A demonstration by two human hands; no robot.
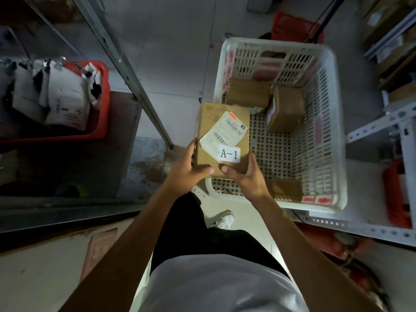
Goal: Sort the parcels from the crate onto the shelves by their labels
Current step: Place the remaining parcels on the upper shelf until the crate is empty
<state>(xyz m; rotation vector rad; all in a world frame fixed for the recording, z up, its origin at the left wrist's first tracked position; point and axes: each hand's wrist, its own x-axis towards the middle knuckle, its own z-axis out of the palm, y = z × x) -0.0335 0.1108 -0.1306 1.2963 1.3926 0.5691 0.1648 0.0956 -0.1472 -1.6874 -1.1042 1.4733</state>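
Note:
I hold a brown cardboard parcel [216, 118] over the near left corner of the white plastic crate [324, 136]. A shipping label and a white tag reading "A-1" [229, 153] are stuck on the parcel's top. My left hand [188, 171] grips its near left edge and my right hand [246, 176] grips its near right edge. Inside the crate lie three more brown parcels: one at the far left [247, 92], one at the far right [286, 109], one at the near right corner [287, 190].
A red bin [102, 104] full of white mailer bags sits on the dark metal shelf [67, 208] at the left, behind a slanted shelf post [126, 70]. Perforated white shelf rails [380, 126] stand at the right. My legs and white shoe [225, 219] are below.

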